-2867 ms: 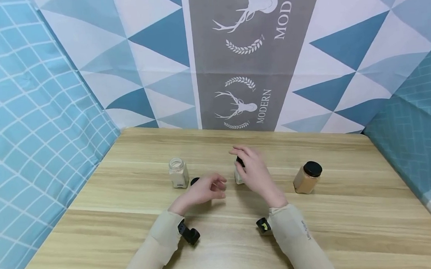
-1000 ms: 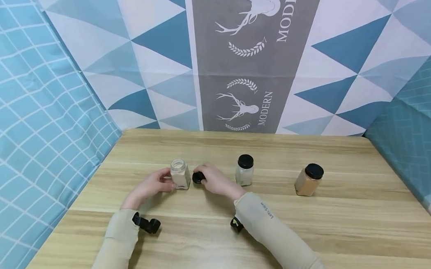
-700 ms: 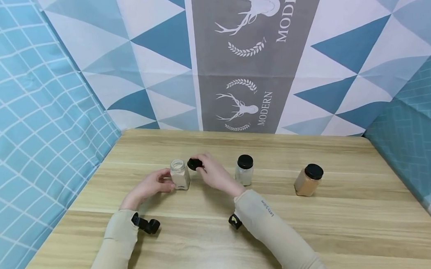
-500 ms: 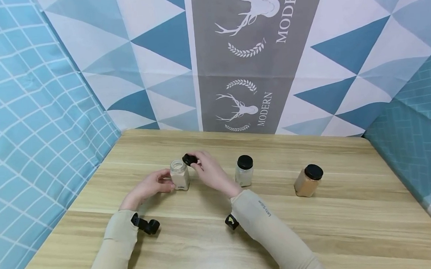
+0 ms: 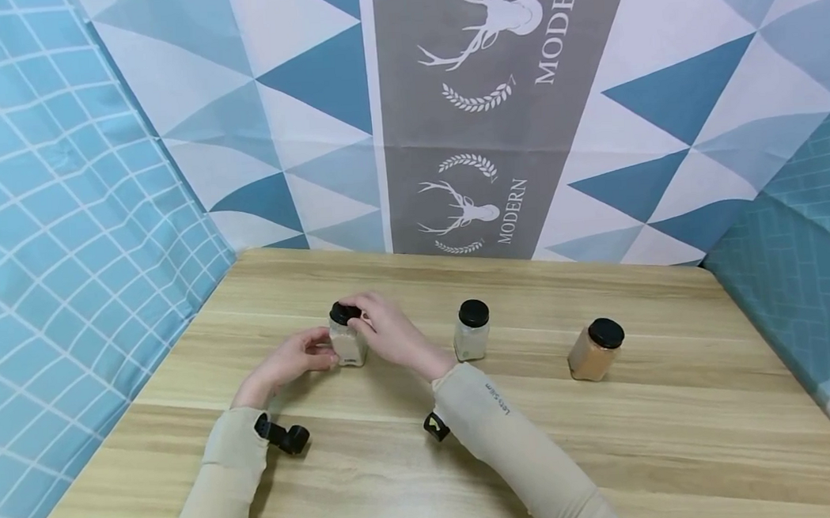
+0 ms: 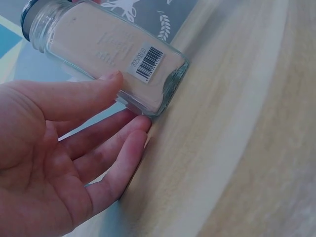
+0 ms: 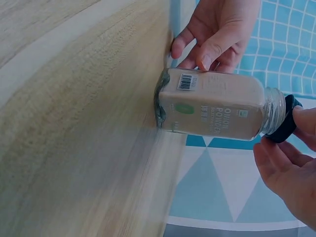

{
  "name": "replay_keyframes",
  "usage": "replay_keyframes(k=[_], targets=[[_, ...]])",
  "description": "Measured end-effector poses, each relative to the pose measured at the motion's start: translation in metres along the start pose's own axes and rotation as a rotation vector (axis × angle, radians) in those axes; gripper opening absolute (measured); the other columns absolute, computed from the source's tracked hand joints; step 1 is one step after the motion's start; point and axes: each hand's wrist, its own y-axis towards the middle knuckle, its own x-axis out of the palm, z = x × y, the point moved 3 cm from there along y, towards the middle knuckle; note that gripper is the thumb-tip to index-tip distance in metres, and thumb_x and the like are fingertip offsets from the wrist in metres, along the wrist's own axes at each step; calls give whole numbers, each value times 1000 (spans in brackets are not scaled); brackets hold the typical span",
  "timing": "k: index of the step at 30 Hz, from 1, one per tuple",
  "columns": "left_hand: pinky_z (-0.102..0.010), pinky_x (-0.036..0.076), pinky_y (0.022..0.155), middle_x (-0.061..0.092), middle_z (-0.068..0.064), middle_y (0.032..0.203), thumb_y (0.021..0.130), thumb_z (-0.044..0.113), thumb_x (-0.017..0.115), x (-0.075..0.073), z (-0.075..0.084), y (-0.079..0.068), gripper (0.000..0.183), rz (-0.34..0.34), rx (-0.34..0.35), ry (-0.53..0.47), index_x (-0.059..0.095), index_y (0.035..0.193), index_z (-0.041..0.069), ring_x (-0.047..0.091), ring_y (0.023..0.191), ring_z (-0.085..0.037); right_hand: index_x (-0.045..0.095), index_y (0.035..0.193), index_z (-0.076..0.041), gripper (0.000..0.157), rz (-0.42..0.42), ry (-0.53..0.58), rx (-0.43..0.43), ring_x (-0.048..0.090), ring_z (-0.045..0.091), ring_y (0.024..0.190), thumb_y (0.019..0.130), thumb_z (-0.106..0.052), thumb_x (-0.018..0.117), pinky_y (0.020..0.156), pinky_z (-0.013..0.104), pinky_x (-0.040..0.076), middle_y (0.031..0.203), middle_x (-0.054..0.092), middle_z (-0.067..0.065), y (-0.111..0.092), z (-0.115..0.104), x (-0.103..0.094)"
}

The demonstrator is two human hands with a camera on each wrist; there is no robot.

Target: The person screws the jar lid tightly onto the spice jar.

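Note:
A clear glass jar of pale powder (image 5: 347, 347) stands upright at the left of the table; its label reads "onion powder" in the right wrist view. My left hand (image 5: 291, 358) holds its lower side, the thumb (image 6: 94, 94) lying along the glass near the barcode and the other fingers at the far side by the base. With thumb and fingertips, my right hand (image 5: 391, 338) pinches the black lid (image 7: 286, 120) by its edge. That lid sits over the jar's threaded mouth, slightly tilted in the right wrist view.
Right of the hands stands a jar with whitish contents and a black lid (image 5: 472, 331). Farther right is a black-lidded jar of orange-tan powder (image 5: 592, 353). Patterned cloth (image 5: 323, 154) hangs behind the wooden table (image 5: 399, 466), with blue checked cloth (image 5: 65, 256) along its left.
My right hand went from the whitish jar to the loose black lid, lifted it and carried it left onto the open jar. My left hand moved left and took hold of that jar.

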Motion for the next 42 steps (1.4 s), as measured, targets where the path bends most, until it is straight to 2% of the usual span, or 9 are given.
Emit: replay_keyframes(k=[4,11,18,24,29,36,42], targets=[[-35,48,87,47,-27,127,87,14,60,1,0,0,57,3,4,-2,35,135,-4,52,111,-32,51,127,-12,34,2,-37,-16,48,15,117,93,-18,51,98,27,40,126,50,3,0,0,1],[-34,49,85,47,-26,127,88,14,59,2,1,0,56,5,2,-7,36,135,-3,53,109,-30,53,125,-10,34,-14,-76,-67,46,17,120,92,-18,53,98,28,39,129,48,7,1,-1,3],[-35,48,87,45,-26,129,88,16,59,2,1,0,58,8,-4,17,34,136,-4,51,113,-34,52,127,-13,34,-39,-93,-41,40,18,124,94,-20,50,103,33,33,132,47,5,0,1,3],[-34,48,86,48,-25,127,87,14,60,2,1,0,56,16,-11,10,37,135,-3,53,111,-32,54,125,-13,34,-28,-130,-85,42,20,121,92,-21,53,101,33,36,131,48,5,2,-2,4],[-34,48,87,47,-25,128,87,15,60,2,2,0,56,11,-5,17,36,135,-4,52,111,-32,54,126,-14,35,-22,-144,-66,42,18,121,92,-20,54,100,31,36,131,48,4,0,-1,3],[-34,48,86,48,-26,126,87,14,60,2,2,1,55,12,-5,10,37,134,-4,53,110,-31,55,125,-14,33,-7,-143,-80,43,18,120,92,-13,52,102,30,35,129,50,5,-2,3,-1],[-32,49,85,48,-26,126,86,14,60,3,2,2,56,14,2,25,37,133,-5,54,108,-29,60,120,-14,37,51,-155,-84,48,17,111,87,-1,49,92,26,41,117,54,4,-4,5,-3]])
